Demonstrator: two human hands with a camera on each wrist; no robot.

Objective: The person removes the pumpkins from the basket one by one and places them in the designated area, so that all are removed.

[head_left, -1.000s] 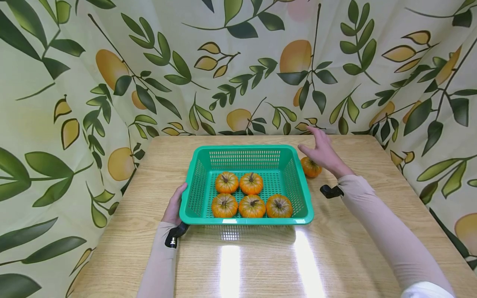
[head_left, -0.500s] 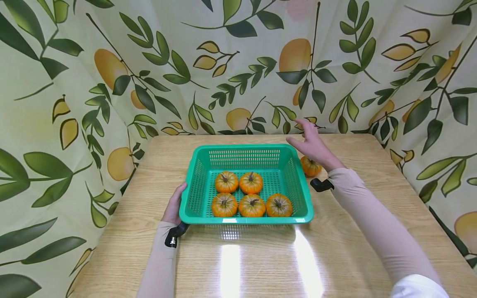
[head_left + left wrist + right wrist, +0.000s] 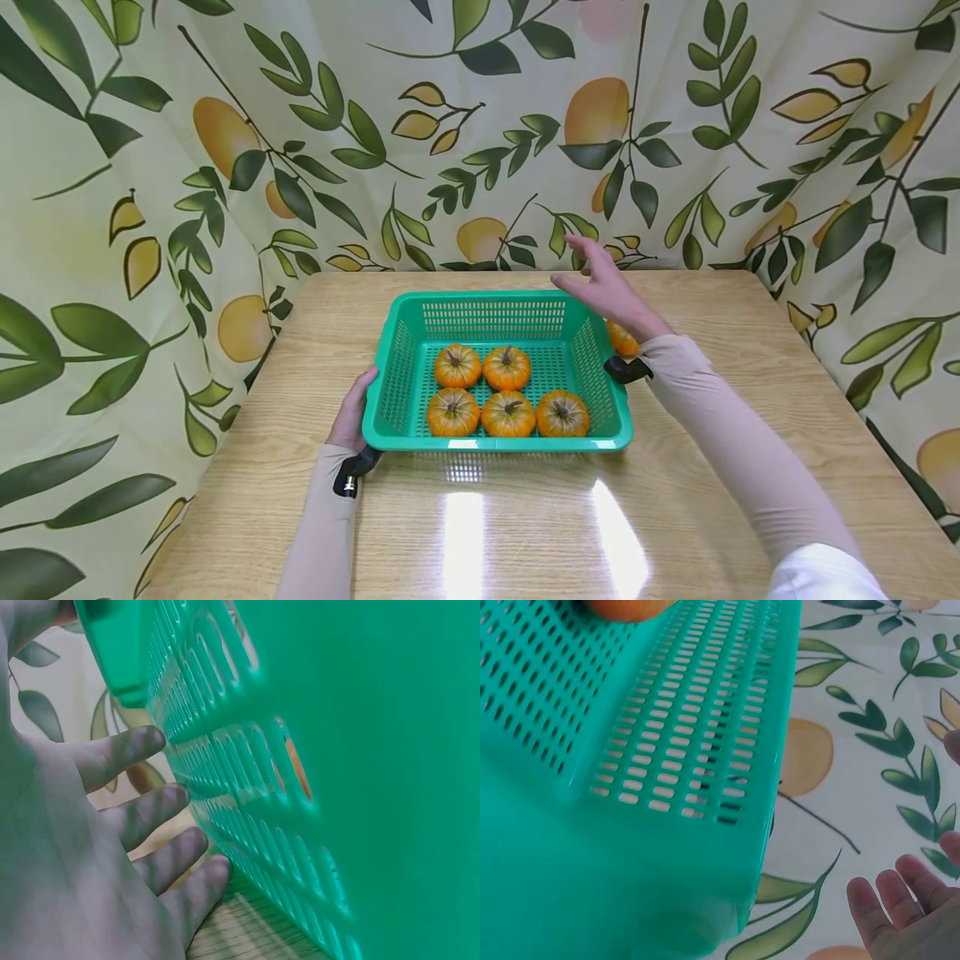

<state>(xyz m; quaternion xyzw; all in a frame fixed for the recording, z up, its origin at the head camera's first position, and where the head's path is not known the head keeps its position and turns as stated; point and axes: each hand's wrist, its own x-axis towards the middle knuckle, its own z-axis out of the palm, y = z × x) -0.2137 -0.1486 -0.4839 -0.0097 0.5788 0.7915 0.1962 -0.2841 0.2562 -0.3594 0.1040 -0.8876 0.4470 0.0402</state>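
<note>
Centrally, a green rectangular plastic basket with slotted walls point(image 3: 487, 446) is set on a light wood-grained tabletop point(image 3: 405, 533). Inside it, five orange ribbed pumpkins with dry stems point(image 3: 508, 417) are arranged, two behind and three in front. Its left wall is touched by the left hand point(image 3: 351, 414), whose grip is spread, fingers straight against the slots. Near the back right corner, the right hand point(image 3: 602, 287) is raised, its grip apart. Outside the right wall, another orange pumpkin point(image 3: 622, 340) is partly hidden by that hand. Behind, a leaf-printed cream cloth point(image 3: 480, 92) is hung.
</note>
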